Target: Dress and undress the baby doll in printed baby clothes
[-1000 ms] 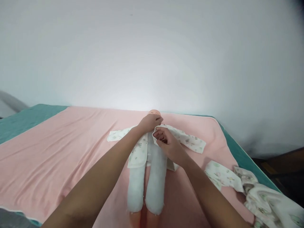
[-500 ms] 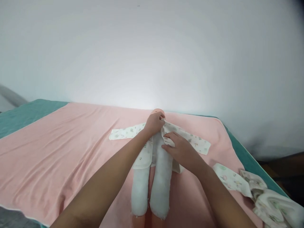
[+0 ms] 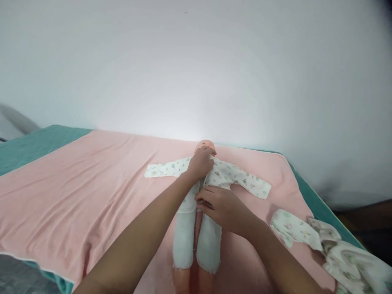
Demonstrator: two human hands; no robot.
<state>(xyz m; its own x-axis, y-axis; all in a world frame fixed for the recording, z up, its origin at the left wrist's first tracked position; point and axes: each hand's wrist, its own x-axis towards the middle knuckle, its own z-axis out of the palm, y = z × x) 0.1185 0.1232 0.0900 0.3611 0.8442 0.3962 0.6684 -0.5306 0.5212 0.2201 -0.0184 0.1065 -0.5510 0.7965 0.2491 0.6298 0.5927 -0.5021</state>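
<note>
A baby doll lies on its back on a pink sheet, head away from me, legs in pale grey fabric. It wears a white printed baby shirt with both sleeves spread sideways. My left hand is closed on the shirt at the doll's neck. My right hand is curled with its fingers pressed on the shirt front over the doll's belly. The shirt's right half now lies across the chest.
A crumpled pile of printed baby clothes lies at the right edge of the sheet. A teal mattress cover shows beyond the pink sheet at left and right. A plain white wall stands behind.
My right hand drew the shirt's right flap across the doll's chest and moved down to its belly. The left hand stayed at the neck.
</note>
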